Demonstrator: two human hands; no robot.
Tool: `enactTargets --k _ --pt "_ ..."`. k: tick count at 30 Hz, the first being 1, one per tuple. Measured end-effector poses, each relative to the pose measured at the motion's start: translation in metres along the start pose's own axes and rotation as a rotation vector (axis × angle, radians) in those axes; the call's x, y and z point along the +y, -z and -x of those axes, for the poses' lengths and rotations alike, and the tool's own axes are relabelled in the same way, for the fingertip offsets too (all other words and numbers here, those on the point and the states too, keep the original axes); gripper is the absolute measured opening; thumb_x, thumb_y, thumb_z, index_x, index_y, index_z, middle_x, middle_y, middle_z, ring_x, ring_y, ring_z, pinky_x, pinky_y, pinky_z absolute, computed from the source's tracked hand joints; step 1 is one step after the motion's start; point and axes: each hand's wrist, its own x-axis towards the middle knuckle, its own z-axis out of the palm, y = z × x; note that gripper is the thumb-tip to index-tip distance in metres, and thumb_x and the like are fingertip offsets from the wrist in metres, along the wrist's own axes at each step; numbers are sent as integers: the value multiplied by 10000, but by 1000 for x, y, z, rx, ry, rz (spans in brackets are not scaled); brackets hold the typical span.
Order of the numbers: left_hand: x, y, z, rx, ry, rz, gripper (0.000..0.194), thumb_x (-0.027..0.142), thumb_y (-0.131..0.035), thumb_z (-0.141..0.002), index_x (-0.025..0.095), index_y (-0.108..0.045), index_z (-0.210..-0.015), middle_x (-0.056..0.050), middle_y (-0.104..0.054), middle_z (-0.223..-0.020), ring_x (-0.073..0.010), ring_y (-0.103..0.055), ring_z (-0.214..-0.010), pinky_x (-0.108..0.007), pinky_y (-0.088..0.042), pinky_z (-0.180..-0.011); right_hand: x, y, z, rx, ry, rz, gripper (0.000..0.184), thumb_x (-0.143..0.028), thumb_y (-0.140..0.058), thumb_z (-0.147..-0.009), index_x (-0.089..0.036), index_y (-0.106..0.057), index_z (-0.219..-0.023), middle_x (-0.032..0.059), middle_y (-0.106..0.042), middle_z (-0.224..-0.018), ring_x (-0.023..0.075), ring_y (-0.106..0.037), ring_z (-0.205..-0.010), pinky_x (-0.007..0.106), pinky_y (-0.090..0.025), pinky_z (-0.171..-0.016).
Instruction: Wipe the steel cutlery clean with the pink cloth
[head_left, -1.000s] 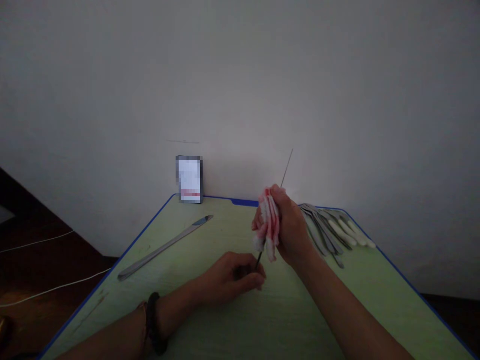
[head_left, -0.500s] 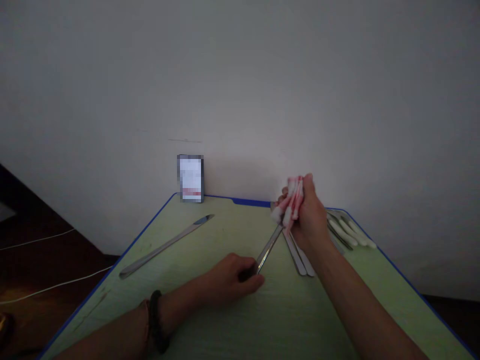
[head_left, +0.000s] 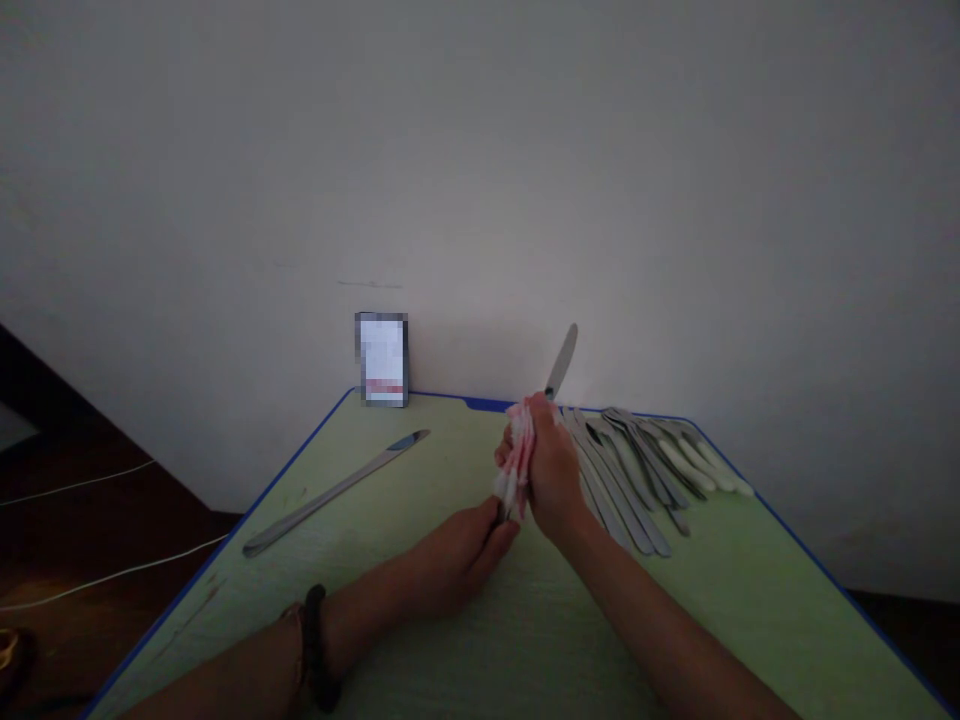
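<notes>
My left hand [head_left: 457, 562] pinches the lower end of a table knife [head_left: 563, 360], whose blade points up and away from me. Wrapped about the middle of that knife is a crumpled pink and white cloth [head_left: 516, 462], gripped by my right hand [head_left: 556, 470]. Most of the handle is hidden by the cloth and fingers. To the left, another knife [head_left: 337, 493] lies slantwise on the table. Just right of my right hand, several pieces of metal cutlery [head_left: 637, 475] lie side by side, a few with white handles [head_left: 694, 468].
The pale green table [head_left: 420, 660] has a blue edge and stands against a grey wall [head_left: 480, 180]. A phone [head_left: 384, 360] with a lit, blurred screen leans upright at the back left. White cables [head_left: 112, 575] run over the dark floor at the left.
My right hand and the cloth first went up and right along the knife, then came back down toward my left hand. The blade now shows its flat side.
</notes>
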Motion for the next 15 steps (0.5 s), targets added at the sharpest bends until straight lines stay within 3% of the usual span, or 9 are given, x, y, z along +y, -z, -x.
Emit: enactTargets --k 3,10,15 --pt "0 1 0 -4 -19 -48 281 358 -254 -967 185 -461 -888 -62 -585 -853 -177 -526 -750 -302 -436 -738 -10 -1 0 14 5 11 501 -699 -553 -714 -199 -522 -700 -61 -493 -429 92 -415 -316 213 -318 -303" --pt "3 1 3 -78 -107 -251 288 352 -249 -969 189 -467 -875 -65 -583 -832 -192 -529 -736 -316 -427 -724 -61 9 -8 114 258 -61 497 -701 -521 -744 -205 -526 -704 -54 -514 -475 102 -500 -385 231 -426 -399" --pt "1 4 3 -98 -104 -142 181 317 -330 -947 194 -450 -889 -49 -585 -853 -171 -517 -734 -285 -415 -696 -59 4 0 41 256 -106 522 -711 -505 -741 -209 -465 -600 -75 -408 -422 77 -415 -336 225 -383 -378"
